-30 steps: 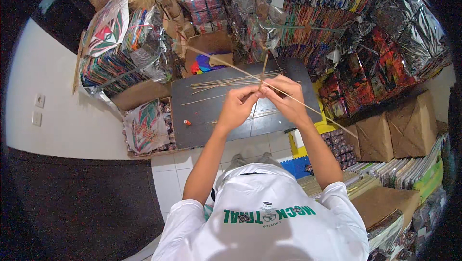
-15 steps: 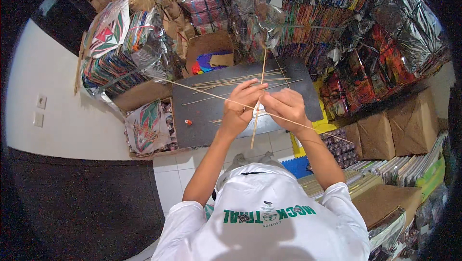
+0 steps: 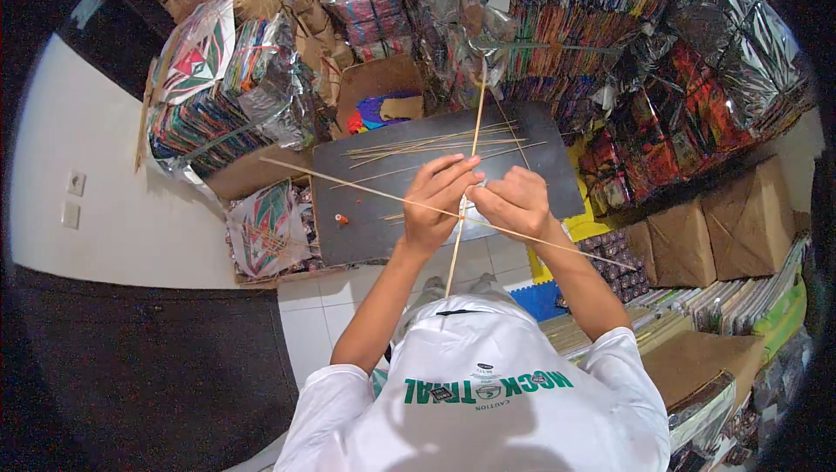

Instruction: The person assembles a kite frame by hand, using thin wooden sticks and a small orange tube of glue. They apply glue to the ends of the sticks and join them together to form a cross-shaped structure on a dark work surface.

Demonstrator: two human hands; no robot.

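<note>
Two thin bamboo sticks cross between my hands. The lengthwise stick (image 3: 479, 115) runs from the far side back toward my body; the crosswise stick (image 3: 348, 184) slants from far left to near right, passing over both hands. My left hand (image 3: 429, 211) is closed on the lengthwise stick close to the crossing, fingers bent over it. Just right of the crossing, my right hand (image 3: 520, 202) is curled with thumb and fingers pressed together; what it pinches is too small to make out. Below the hands, several loose bamboo sticks (image 3: 435, 144) lie on the dark table (image 3: 366, 241).
An orange spool (image 3: 341, 219) stands on the table's left part. An open cardboard box (image 3: 370, 80) is behind it, and a box with a patterned sheet (image 3: 272, 232) is at left. Wrapped stacks (image 3: 566, 28) line the back; brown paper packages (image 3: 749, 219) stand at right.
The crossed sticks have come slightly toward my body, and the crosswise stick's left end sits lower. Both hands stay near the crossing, with small shifts of the fingers.
</note>
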